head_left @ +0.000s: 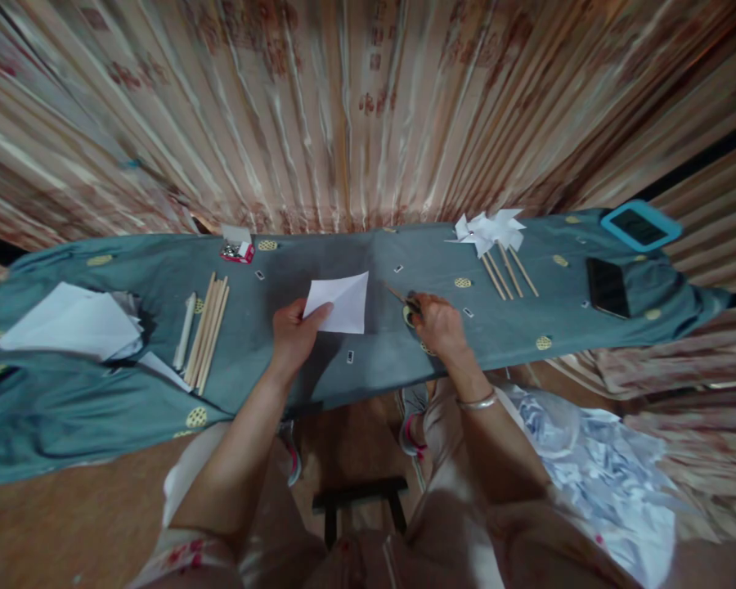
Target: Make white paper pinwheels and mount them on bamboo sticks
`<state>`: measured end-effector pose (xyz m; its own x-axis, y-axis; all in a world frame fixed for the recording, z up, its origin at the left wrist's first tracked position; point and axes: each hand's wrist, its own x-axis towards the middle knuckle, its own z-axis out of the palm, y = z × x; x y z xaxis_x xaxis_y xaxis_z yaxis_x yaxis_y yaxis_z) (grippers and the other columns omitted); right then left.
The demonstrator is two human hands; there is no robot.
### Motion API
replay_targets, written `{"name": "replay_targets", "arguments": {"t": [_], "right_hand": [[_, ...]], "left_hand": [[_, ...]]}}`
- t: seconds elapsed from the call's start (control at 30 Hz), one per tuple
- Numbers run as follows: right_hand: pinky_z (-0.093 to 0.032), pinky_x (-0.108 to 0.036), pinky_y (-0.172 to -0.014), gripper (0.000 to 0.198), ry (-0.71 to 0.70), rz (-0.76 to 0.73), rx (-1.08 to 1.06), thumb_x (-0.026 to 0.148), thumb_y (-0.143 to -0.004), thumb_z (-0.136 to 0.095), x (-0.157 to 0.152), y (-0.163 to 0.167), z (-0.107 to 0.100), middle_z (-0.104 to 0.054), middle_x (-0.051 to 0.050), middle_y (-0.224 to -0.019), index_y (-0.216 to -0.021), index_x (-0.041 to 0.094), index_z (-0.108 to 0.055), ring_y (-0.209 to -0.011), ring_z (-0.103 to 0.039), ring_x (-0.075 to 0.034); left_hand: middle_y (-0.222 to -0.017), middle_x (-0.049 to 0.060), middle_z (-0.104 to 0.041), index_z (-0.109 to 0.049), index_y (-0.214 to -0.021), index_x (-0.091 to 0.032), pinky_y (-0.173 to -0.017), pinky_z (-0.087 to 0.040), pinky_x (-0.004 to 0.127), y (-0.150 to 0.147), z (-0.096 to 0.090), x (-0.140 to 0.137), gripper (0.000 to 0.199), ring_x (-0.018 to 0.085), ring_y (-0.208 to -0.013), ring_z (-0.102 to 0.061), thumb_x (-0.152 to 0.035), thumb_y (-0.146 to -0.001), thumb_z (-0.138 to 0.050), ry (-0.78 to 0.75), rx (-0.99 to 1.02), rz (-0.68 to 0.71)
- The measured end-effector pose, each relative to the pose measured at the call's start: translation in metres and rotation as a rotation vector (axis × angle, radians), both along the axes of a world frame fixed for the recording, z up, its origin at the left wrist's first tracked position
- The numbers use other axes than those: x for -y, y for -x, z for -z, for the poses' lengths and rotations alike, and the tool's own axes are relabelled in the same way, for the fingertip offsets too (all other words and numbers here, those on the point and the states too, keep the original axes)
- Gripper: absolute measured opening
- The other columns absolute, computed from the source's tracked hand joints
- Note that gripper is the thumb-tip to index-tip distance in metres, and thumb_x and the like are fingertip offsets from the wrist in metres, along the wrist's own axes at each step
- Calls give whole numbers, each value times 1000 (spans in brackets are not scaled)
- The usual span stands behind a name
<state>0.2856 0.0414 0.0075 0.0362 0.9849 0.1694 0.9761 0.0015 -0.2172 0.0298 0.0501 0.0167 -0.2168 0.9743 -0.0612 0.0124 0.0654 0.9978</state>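
Left hand [295,331]: closing thumb and fingers on the white paper sheet [347,304], pinching it at its left edge, thumb lying on top. Sheet is sitting over the middle of the table [319,372], a faint diagonal line showing across it.

Right hand [440,327]: fingers wrapping around the scissors [412,303], blades pointing up-left toward the sheet but not touching it. Can't tell blade opening at this size. A bracelet [478,402] is circling that wrist.

Outward from left hand: small red box [237,249] is standing at the far edge, flap up, shiny bits showing inside. Bundle of wooden sticks [207,331] is lying left of the hand, white tube [185,331] running just beside it. Paper stack [67,323] is spreading at far left.

Outward from right hand: white paper pinwheels [484,233] are lying in an overlapping cluster near the far edge, their sticks pointing toward the person. Dark phone [608,288] is lying further right, blue-framed device [642,226] just behind it.

Below table, right side: pale crumpled heap [594,466] is sitting beside the person's leg. Patterned curtain [319,114] is hanging behind everything.
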Motion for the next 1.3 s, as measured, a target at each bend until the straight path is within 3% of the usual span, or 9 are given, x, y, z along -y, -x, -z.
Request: {"name": "replay_targets", "arguments": {"t": [0.13,0.23,0.33,0.43,0.53,0.7,0.9,1.3], "right_hand": [[-54,-38,-80,24,45,31,-193,18,-80,-61,-2,4,-7,-77,-12,-94,-103,19,-70,-88,-72,-28],[-54,-34,-71,21,115,41,-631,29,-75,-68,-5,7,-6,-77,-6,-88,-94,22,-70,-78,-72,-24],[-52,-30,-61,34,243,33,-1161,37,-63,-78,-7,15,-3,-76,-3,-84,-93,22,-69,-70,-70,-20],[-54,-31,-70,47,382,-22,-1441,41,-55,-88,-4,28,-5,-76,-2,-84,-95,23,-71,-74,-70,-18],[-54,-30,-72,54,524,-91,-1489,46,-56,-91,2,38,-11,-76,-2,-84,-101,22,-73,-73,-68,-15],[-51,-27,-64,55,627,-264,-1473,55,-69,-84,10,43,-19,-72,-3,-80,-109,18,-75,-68,-60,-12],[-51,-23,-70,53,817,-369,-1421,48,-64,-89,14,49,-15,-71,0,-83,-106,18,-77,-72,-60,-10],[-54,-25,-70,55,771,-345,-1436,47,-67,-87,15,49,-6,-71,0,-79,-111,15,-75,-65,-60,-9]], "left_hand": [[-71,2,-73,-77,-76,-15,-63,-49,27,7,-6,-4,32,18,-66,-63,-44,-63,-82,-33,-31,-23],[-72,2,-72,-77,-77,-15,-61,-47,25,12,-11,-8,30,17,-67,-63,-43,-65,-81,-73,-41,-36],[-69,0,-70,-76,-75,-15,-59,-45,24,17,-14,-12,29,15,-64,-61,-42,-65,-81,-120,-56,-61],[-66,-1,-69,-76,-74,-15,-57,-45,23,22,-15,-16,27,14,-62,-60,-40,-66,-81,-141,-52,-101],[-62,-1,-67,-74,-68,-16,-55,-46,24,26,-16,-20,25,14,-59,-58,-40,-65,-81,-178,-25,-122],[-59,-1,-65,-74,-66,-18,-51,-45,24,32,-13,-26,20,14,-56,-58,-36,-65,-82,-239,-19,-168],[-65,0,-69,-74,-69,-16,-56,-50,25,32,-9,-26,18,15,-60,-62,-34,-68,-80,-244,-28,-156],[-63,-2,-65,-74,-72,-17,-53,-44,24,22,-13,-20,14,14,-58,-58,-31,-71,-75,-157,-74,-73]]}}
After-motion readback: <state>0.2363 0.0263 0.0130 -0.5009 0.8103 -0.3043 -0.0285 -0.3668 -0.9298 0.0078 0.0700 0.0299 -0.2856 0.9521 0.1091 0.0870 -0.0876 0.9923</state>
